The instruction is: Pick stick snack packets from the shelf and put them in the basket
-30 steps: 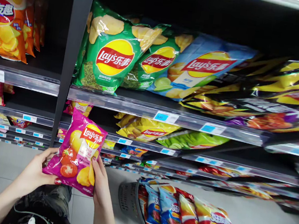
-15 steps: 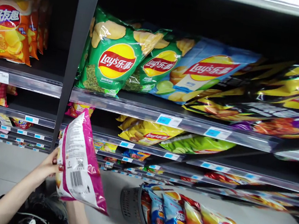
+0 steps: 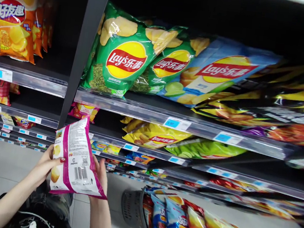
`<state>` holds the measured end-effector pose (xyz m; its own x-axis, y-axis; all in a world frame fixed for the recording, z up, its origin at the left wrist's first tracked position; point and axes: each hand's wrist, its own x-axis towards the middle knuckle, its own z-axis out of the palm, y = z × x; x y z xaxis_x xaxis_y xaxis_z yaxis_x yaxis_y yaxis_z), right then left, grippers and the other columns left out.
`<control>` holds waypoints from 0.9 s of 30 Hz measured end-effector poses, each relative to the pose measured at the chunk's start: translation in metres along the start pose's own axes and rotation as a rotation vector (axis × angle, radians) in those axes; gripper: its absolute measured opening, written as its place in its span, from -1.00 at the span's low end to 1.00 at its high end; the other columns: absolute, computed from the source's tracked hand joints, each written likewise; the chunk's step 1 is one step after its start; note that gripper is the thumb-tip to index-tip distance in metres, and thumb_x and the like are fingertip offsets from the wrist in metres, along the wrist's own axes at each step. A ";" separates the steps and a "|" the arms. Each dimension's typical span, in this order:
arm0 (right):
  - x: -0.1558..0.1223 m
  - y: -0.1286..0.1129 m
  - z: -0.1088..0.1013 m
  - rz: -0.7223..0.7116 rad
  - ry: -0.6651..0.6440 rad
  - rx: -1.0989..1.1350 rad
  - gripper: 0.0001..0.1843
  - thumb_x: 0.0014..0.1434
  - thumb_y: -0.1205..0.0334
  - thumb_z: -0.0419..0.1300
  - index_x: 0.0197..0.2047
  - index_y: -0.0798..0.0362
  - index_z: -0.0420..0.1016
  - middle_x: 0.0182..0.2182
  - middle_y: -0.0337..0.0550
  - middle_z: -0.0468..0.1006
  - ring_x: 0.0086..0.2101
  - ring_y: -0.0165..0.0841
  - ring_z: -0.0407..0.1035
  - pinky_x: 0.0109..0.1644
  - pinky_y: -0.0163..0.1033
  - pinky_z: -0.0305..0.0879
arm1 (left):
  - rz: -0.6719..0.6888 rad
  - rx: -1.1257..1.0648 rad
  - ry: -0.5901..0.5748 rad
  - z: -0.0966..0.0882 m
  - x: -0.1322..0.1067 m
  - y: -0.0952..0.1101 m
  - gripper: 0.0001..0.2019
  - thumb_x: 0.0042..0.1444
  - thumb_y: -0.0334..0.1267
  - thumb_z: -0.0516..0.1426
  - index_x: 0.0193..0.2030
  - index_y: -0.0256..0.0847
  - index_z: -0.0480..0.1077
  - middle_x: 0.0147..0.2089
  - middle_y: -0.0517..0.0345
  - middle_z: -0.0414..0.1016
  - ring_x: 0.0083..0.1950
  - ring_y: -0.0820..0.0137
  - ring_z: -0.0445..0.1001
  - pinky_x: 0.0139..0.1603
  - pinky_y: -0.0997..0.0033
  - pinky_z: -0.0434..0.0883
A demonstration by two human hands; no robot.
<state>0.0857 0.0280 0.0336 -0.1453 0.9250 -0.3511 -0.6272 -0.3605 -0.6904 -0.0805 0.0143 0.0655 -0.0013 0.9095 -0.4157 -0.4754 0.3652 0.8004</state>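
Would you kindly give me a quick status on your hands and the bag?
Left hand, right hand both on pink chip bag. Printed back showing, barcode visible. Basket apart, lower right.

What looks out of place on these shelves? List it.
On the upper shelf, the green bag, lime bag and blue bag slump sideways, overlapping instead of standing upright. Below, the yellow bag lies flat. The pink bag, held by left hand and right hand, shows its barcode back.

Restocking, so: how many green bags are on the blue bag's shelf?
2: one green bag at the left end, a second green bag right of it; others may hide behind.
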 end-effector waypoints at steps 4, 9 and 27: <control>-0.017 -0.011 -0.011 0.122 -0.049 0.014 -0.44 -0.14 -0.13 0.30 -0.12 0.02 0.48 -0.10 -0.07 0.53 -0.05 -0.12 0.37 0.06 -0.06 0.22 | -0.017 0.076 0.077 0.006 0.000 0.005 -0.45 -0.27 -0.32 0.34 -0.13 -0.17 0.18 -0.22 0.12 0.53 -0.25 0.26 0.52 -0.27 0.37 0.44; -0.021 -0.010 -0.008 0.261 -0.003 -0.027 -0.44 -0.25 0.08 0.41 -0.14 0.11 0.49 -0.26 -0.03 0.59 -0.18 -0.10 0.46 -0.05 -0.06 0.31 | -0.105 0.053 0.027 0.008 -0.006 0.012 -0.42 -0.10 -0.20 0.24 0.06 -0.11 0.10 -0.07 0.02 0.50 -0.18 0.21 0.53 -0.25 0.34 0.45; -0.015 -0.005 0.010 0.239 0.051 -0.004 -0.41 -0.27 0.25 0.39 -0.10 0.12 0.43 -0.34 -0.12 0.60 -0.33 -0.22 0.49 -0.31 -0.26 0.37 | -0.310 0.100 0.030 -0.009 -0.005 0.010 -0.32 -0.02 -0.33 0.17 0.23 -0.16 -0.03 -0.19 0.02 0.57 -0.30 0.23 0.57 -0.37 0.35 0.48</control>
<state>0.0834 0.0167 0.0482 -0.2503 0.8058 -0.5366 -0.5766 -0.5693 -0.5860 -0.0932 0.0115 0.0720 0.1028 0.7462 -0.6577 -0.3683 0.6427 0.6717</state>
